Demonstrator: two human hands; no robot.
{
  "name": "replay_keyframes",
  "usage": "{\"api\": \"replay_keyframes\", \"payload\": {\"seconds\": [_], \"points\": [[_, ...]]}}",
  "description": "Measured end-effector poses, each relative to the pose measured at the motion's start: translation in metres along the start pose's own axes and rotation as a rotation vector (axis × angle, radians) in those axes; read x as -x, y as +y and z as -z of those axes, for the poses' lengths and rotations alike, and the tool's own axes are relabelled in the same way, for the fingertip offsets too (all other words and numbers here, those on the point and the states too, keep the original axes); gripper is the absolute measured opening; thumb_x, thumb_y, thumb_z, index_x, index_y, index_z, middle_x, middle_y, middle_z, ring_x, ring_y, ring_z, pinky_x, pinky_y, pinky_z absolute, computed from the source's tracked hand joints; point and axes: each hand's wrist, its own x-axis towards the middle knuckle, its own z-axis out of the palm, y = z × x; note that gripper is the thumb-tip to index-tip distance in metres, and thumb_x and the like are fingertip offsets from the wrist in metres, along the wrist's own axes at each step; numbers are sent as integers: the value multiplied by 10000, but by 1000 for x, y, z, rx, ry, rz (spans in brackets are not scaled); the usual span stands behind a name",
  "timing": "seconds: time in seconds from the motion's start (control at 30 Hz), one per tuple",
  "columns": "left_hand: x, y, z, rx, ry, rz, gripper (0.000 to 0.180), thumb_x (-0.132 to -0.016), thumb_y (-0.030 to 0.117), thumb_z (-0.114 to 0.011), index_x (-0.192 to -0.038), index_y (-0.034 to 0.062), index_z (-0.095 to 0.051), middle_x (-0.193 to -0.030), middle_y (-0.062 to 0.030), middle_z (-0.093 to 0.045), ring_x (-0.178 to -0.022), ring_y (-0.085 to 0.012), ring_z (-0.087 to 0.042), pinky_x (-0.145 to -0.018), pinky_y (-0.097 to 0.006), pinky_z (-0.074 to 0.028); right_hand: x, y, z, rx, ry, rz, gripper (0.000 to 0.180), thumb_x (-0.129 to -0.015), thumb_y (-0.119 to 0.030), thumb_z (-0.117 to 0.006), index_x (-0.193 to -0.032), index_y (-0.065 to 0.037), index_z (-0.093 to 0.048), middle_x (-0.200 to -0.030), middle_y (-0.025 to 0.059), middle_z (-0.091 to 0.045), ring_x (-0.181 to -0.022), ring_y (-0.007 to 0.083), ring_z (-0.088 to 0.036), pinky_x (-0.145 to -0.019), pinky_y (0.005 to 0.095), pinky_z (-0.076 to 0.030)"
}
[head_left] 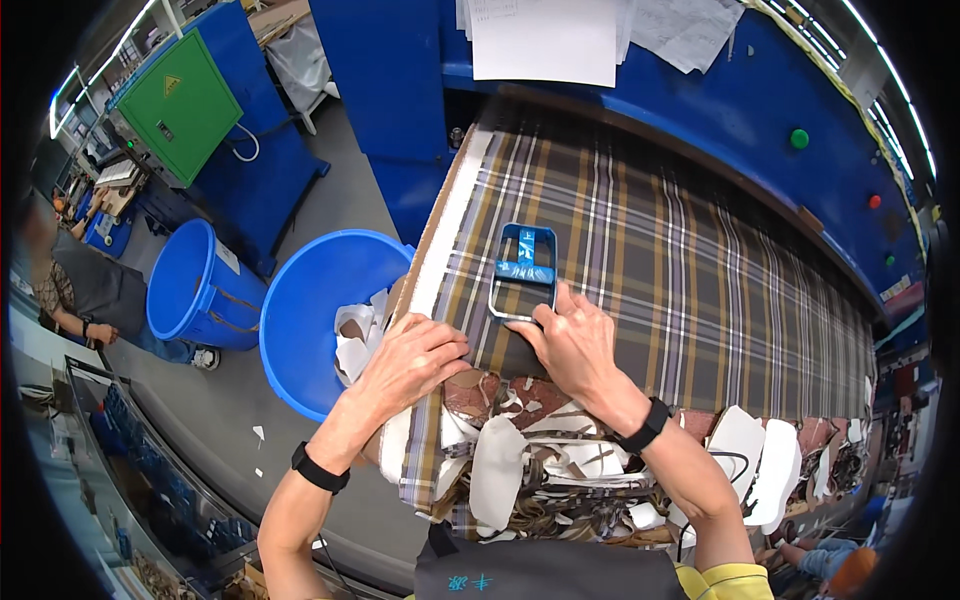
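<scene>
Dark plaid fabric (640, 270) with white, tan and purple stripes is spread over the machine bed. On its left part stands a cutting die (525, 268), an upright-looking metal frame with rounded corners and blue crossbars. My right hand (578, 345) grips the die's near right corner between thumb and fingers. Palm down, my left hand (415, 358) lies on the fabric's near left edge, its fingers stretched toward the right; the thumb is hidden. Below the hands, white scraps (497, 470) and cut fabric strips lie piled along the bed's near edge.
A blue tub (290, 320) holding white scraps stands left of the bed, another blue bin (180, 285) beyond it. The blue machine body (700, 120) rises behind the fabric, with papers (545, 40) on it. A person (90, 280) is at the far left.
</scene>
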Motion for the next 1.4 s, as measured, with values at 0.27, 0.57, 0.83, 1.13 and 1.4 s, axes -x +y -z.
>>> {"api": "replay_keyframes", "payload": {"seconds": [0.27, 0.57, 0.83, 1.13, 1.4], "points": [[-23, -20, 12, 120, -183, 168, 778, -913, 427, -625, -1525, 87, -284, -1528, -125, -391, -1419, -282, -357, -1191, -504, -212, 45, 26, 50, 136, -372, 73, 835, -776, -409, -781, -1420, -12, -429, -1375, 267, -461, -1252, 460, -478, -942, 521, -463], [-47, -44, 0, -24, -289, 215, 771, -979, 445, -523, -1558, 63, -186, -1585, -133, -296, -1480, -265, -247, -1219, -498, -95, 42, 37, 41, -19, -514, -24, 813, -824, -447, -739, -1456, -40, -431, -1533, 293, -271, -1391, 526, -296, -1084, 610, -341], [-14, -6, 29, 350, 76, 650, 702, -845, 239, -764, -1428, 4, -451, -1149, -180, -677, -1058, -313, -667, -897, -430, -522, -27, 31, 84, -520, -463, -306, 584, -932, -320, -643, -1228, 174, -542, -761, 254, -682, -737, 373, -710, -707, 424, -541], [-17, 11, 26, 503, -84, 897, 779, -801, 135, -792, -1450, -20, -390, -699, -70, -605, -707, -141, -613, -698, -313, -498, -58, 30, 23, -644, -506, -485, 283, -987, -147, -446, -981, 134, -487, -575, 174, -602, -544, 290, -657, -565, 414, -521], [-11, 13, 18, 548, 14, 910, 812, -763, 41, -762, -1472, -7, -368, -614, 8, -501, -595, -87, -486, -619, -276, -431, -39, 8, 16, -751, -515, -493, 297, -1001, -111, -411, -1056, 177, -454, -607, 180, -635, -518, 261, -660, -509, 386, -540]]}}
